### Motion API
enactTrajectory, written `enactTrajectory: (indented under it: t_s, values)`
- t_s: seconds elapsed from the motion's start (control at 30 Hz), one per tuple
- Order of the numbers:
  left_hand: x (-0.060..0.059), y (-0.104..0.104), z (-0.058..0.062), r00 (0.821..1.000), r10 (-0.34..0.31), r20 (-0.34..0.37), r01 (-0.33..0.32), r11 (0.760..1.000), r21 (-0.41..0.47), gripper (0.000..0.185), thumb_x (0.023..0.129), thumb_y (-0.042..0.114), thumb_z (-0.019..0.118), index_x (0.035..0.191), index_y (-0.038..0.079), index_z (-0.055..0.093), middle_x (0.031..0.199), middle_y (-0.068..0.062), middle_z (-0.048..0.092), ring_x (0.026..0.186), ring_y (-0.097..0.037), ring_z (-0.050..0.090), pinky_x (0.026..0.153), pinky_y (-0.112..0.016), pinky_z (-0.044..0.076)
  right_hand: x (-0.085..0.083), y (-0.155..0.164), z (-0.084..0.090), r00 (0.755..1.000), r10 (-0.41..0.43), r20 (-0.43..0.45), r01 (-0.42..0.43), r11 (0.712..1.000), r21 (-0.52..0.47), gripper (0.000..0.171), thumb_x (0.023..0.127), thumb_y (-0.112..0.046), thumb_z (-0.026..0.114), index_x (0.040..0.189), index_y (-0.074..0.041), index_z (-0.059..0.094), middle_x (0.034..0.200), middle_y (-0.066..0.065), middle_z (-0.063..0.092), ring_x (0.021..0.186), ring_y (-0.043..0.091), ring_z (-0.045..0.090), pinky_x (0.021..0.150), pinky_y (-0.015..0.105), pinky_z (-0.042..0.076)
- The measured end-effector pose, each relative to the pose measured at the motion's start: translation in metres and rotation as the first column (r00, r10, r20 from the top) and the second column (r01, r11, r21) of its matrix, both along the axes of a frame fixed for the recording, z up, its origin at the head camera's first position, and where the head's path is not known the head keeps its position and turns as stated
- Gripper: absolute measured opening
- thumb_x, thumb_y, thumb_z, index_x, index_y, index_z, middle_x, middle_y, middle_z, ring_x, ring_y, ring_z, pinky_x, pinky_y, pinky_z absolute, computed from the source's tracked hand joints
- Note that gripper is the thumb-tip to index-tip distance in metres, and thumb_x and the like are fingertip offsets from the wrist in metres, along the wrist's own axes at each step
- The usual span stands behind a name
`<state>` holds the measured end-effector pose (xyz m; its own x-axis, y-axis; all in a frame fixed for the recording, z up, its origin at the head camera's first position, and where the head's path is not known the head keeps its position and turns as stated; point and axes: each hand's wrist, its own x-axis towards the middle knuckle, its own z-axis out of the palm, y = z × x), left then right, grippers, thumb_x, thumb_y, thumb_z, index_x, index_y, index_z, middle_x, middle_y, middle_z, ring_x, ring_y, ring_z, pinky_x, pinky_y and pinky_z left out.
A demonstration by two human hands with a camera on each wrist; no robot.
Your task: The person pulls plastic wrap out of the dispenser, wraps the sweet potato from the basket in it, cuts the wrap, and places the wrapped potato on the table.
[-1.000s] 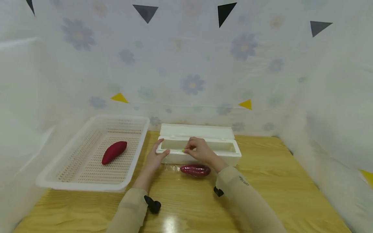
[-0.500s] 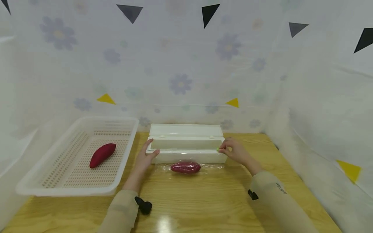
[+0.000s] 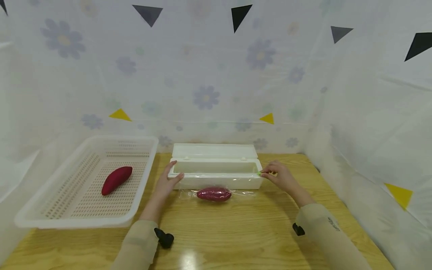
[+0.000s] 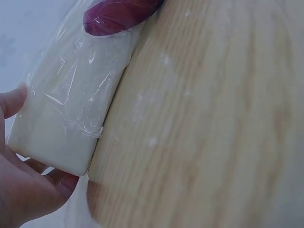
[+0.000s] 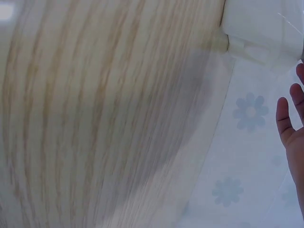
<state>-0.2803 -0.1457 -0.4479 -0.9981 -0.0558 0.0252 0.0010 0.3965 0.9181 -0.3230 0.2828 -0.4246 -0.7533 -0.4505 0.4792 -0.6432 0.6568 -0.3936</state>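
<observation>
Hands were placed at the two ends of a long white box (image 3: 216, 176) with its lid folded back, set on a wooden table (image 3: 243, 232); the left hand (image 3: 167, 183) was pressed against the box's left end, thumb laid along the top edge and fingers kept fairly straight against the side, nothing pinched; in the left wrist view the box corner (image 4: 61, 137) was seen cradled between thumb and palm of the left hand (image 4: 21, 190), with clear film (image 4: 83, 95) draped down the box front; the right hand (image 3: 280, 176) was held at the box's right end, fingertips drawn together on a small green tab (image 3: 259, 173) at the corner; whether the tab was truly pinched or only touched could not be told from the head view; in the right wrist view only straight fingers (image 5: 289, 118) were seen, apart from the box corner (image 5: 261, 28); a purple sweet potato (image 3: 214, 194) was lain on the table just in front of the box, under the film (image 3: 243, 194), between the two hands; a second sweet potato (image 3: 116, 180) was lain inside a white basket (image 3: 84, 221) to the left of the box, well apart from both hands.
</observation>
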Motion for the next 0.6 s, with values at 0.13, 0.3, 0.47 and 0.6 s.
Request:
enactTrajectory:
  t_s: [0.13,0.3,0.47,0.6]
  values:
    - [0.001,0.004,0.001,1.0,-0.02,-0.02,0.02,1.0,-0.009,0.07,0.09,0.042,0.06,0.149,0.028,0.025,0.157,-0.013,0.015,0.139,-0.045,0.019,0.105,-0.067,0.018,0.005,0.003,0.002,0.992,-0.073,0.104,0.074,0.997,-0.011,0.01,0.085,-0.02,0.069,0.094,-0.017,0.073,0.089,-0.005,0.062,0.078,0.009,0.057,0.069,0.027,0.052]
    - [0.002,0.008,0.001,0.998,-0.006,-0.057,0.004,0.999,-0.035,0.07,0.091,0.038,0.06,0.149,0.02,0.026,0.156,-0.016,0.017,0.138,-0.045,0.021,0.106,-0.064,0.019,0.009,0.0,0.002,0.98,-0.129,0.152,0.131,0.991,-0.003,0.016,0.088,-0.021,0.068,0.101,-0.014,0.072,0.091,-0.001,0.063,0.08,0.014,0.058,0.068,0.027,0.053]
    - [0.002,0.013,0.001,0.993,0.017,-0.115,-0.024,0.998,-0.061,0.068,0.092,0.032,0.061,0.148,0.012,0.028,0.153,-0.02,0.023,0.138,-0.043,0.023,0.11,-0.059,0.019,0.013,-0.005,0.003,0.981,-0.141,0.132,0.142,0.99,0.001,0.03,0.088,-0.019,0.067,0.115,-0.007,0.066,0.092,0.006,0.061,0.083,0.021,0.059,0.068,0.033,0.053]
    - [0.003,0.015,-0.002,0.983,0.012,-0.181,-0.031,0.994,-0.105,0.065,0.093,0.028,0.059,0.147,0.007,0.029,0.149,-0.023,0.028,0.137,-0.043,0.025,0.11,-0.056,0.02,0.017,-0.009,0.004,0.979,-0.155,0.129,0.151,0.988,0.04,0.039,0.089,-0.024,0.066,0.124,-0.006,0.059,0.106,0.012,0.06,0.097,0.03,0.057,0.077,0.045,0.051]
